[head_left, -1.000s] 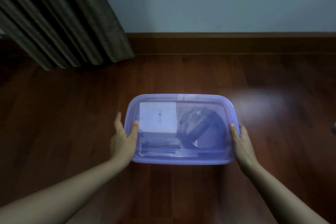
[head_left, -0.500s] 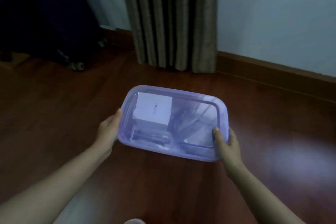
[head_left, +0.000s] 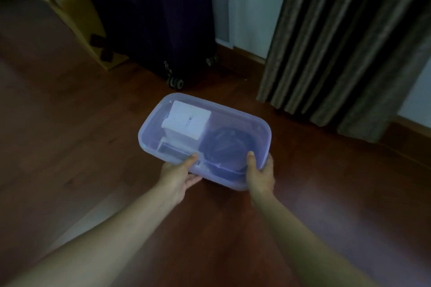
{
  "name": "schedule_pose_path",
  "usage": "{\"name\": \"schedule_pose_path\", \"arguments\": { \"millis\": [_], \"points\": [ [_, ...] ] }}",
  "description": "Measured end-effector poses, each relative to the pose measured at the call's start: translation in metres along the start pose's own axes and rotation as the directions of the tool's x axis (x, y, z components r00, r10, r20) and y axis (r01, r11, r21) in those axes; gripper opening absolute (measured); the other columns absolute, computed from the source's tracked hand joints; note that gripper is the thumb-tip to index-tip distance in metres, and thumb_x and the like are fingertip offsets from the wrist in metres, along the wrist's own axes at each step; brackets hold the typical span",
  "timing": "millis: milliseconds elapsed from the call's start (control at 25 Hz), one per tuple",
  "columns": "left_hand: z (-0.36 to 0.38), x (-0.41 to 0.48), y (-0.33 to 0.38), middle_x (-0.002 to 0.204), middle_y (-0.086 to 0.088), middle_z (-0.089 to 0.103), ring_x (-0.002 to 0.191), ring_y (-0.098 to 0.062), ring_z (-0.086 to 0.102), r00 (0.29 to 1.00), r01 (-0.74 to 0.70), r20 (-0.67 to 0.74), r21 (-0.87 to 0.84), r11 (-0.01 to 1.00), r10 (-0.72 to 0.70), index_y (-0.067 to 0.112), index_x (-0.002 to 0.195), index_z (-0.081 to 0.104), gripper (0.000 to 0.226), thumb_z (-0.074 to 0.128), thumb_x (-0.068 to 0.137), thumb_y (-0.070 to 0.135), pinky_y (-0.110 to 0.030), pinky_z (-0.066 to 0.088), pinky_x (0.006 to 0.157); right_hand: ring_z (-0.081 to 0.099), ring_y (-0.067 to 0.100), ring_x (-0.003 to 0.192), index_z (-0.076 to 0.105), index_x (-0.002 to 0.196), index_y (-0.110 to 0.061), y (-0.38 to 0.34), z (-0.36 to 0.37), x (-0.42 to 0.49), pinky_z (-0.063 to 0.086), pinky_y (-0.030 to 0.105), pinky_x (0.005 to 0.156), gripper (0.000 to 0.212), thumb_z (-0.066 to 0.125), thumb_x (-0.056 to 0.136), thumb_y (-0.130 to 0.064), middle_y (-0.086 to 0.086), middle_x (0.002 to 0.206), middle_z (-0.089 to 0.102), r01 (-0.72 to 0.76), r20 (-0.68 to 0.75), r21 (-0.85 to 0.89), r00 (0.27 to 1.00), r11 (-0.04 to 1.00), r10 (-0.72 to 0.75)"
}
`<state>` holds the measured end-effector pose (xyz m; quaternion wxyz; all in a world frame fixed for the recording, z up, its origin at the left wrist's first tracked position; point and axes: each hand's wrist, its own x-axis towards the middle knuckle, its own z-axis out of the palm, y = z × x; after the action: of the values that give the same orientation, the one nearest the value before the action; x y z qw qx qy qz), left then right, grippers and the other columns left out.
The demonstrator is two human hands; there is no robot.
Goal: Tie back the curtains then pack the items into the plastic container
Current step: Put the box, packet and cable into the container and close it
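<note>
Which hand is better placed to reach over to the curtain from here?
Probably the right. The curtain hangs right of the plastic container, whose near right corner the right hand grips; the left hand is farther away.

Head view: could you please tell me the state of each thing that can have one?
plastic container: closed, gripped by both hands.
white box: inside the container.
left hand: grips the container's near edge, thumb on top.
right hand: grips the near edge likewise.
curtain: hangs in folds to the floor.
suitcase: upright on its wheels.
</note>
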<state>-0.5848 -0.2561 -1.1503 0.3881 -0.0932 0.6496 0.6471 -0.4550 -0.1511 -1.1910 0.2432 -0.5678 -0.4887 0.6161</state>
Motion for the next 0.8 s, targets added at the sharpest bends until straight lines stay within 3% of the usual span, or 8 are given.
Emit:
{"name": "schedule_pose_path", "arguments": {
  "millis": [160, 280, 360, 440, 520, 600, 800],
  "points": [
    [0.006, 0.038, 0.014, 0.099, -0.008, 0.065, 0.083, -0.026, 0.064, 0.997, -0.004, -0.076, -0.063, 0.998, 0.0, 0.013, 0.101, 0.058, 0.019, 0.065, 0.085, 0.007, -0.04, 0.056, 0.062, 0.055, 0.026, 0.117, 0.035, 0.139, -0.031, -0.011, 0.022, 0.037, 0.045, 0.049, 0.1, 0.056, 0.055, 0.089, -0.045, 0.001, 0.129, 0.057, 0.096, 0.161, 0.025, 0.982, 0.995, -0.099],
    [0.02, 0.071, 0.026, 0.114, -0.011, 0.062, 0.101, -0.032, 0.062, 0.99, -0.009, -0.139, -0.125, 0.992, -0.009, 0.01, 0.114, 0.056, 0.033, 0.067, 0.083, 0.007, -0.039, 0.054, 0.061, 0.053, 0.02, 0.12, 0.028, 0.142, -0.025, -0.024, 0.03, 0.058, 0.045, 0.046, 0.101, 0.071, 0.061, 0.084, -0.048, 0.0, 0.133, 0.053, 0.196, 0.309, -0.059, 0.936, 0.979, -0.169],
    [0.03, 0.085, 0.032, 0.119, -0.012, 0.061, 0.106, -0.032, 0.061, 0.985, -0.028, -0.171, -0.157, 0.987, 0.001, 0.009, 0.117, 0.054, 0.037, 0.068, 0.082, 0.006, -0.039, 0.053, 0.065, 0.047, 0.02, 0.127, 0.029, 0.14, -0.022, -0.03, 0.032, 0.063, 0.044, 0.045, 0.103, 0.075, 0.064, 0.08, -0.051, 0.001, 0.135, 0.048, 0.381, 0.34, -0.165, 0.888, 0.91, -0.31],
    [0.042, 0.093, 0.035, 0.121, -0.013, 0.061, 0.107, -0.031, 0.06, 0.985, -0.041, -0.175, -0.197, 0.98, 0.006, 0.008, 0.119, 0.053, 0.039, 0.067, 0.083, 0.005, -0.042, 0.054, 0.073, 0.024, 0.027, 0.142, 0.021, 0.146, -0.02, -0.034, 0.034, 0.071, 0.031, 0.045, 0.113, 0.079, 0.06, 0.084, -0.049, 0.008, 0.153, 0.025, 0.557, 0.401, -0.367, 0.817, 0.745, -0.414],
    [0.056, 0.1, 0.037, 0.121, -0.013, 0.06, 0.106, -0.03, 0.06, 0.981, -0.046, -0.194, -0.227, 0.973, 0.001, 0.008, 0.122, 0.052, 0.044, 0.069, 0.082, 0.006, -0.044, 0.055, 0.079, -0.005, 0.024, 0.146, 0.007, 0.151, -0.017, -0.038, 0.036, 0.078, 0.013, 0.041, 0.119, 0.073, 0.051, 0.094, -0.031, 0.006, 0.16, -0.003, 0.665, 0.491, -0.599, 0.745, 0.446, -0.452],
    [0.067, 0.11, 0.039, 0.12, -0.013, 0.059, 0.103, -0.029, 0.061, 0.972, -0.065, -0.233, -0.217, 0.974, 0.013, 0.006, 0.124, 0.05, 0.05, 0.072, 0.079, 0.008, -0.043, 0.056, 0.079, -0.01, 0.022, 0.146, 0.007, 0.15, -0.018, -0.044, 0.04, 0.085, 0.006, 0.042, 0.12, 0.064, 0.043, 0.098, -0.019, 0.002, 0.16, -0.003, 0.738, 0.605, -0.639, 0.657, 0.218, -0.45],
    [0.088, 0.135, 0.045, 0.117, -0.01, 0.058, 0.101, -0.026, 0.06, 0.981, -0.131, -0.166, -0.157, 0.979, 0.104, 0.009, 0.128, 0.042, 0.057, 0.072, 0.08, 0.014, -0.038, 0.056, 0.071, -0.01, 0.023, 0.146, -0.002, 0.15, -0.018, -0.057, 0.038, 0.103, 0.005, 0.04, 0.118, 0.079, 0.049, 0.09, -0.011, 0.002, 0.16, -0.005, 0.699, 0.623, -0.708, 0.684, 0.098, -0.381]
  ]
}}
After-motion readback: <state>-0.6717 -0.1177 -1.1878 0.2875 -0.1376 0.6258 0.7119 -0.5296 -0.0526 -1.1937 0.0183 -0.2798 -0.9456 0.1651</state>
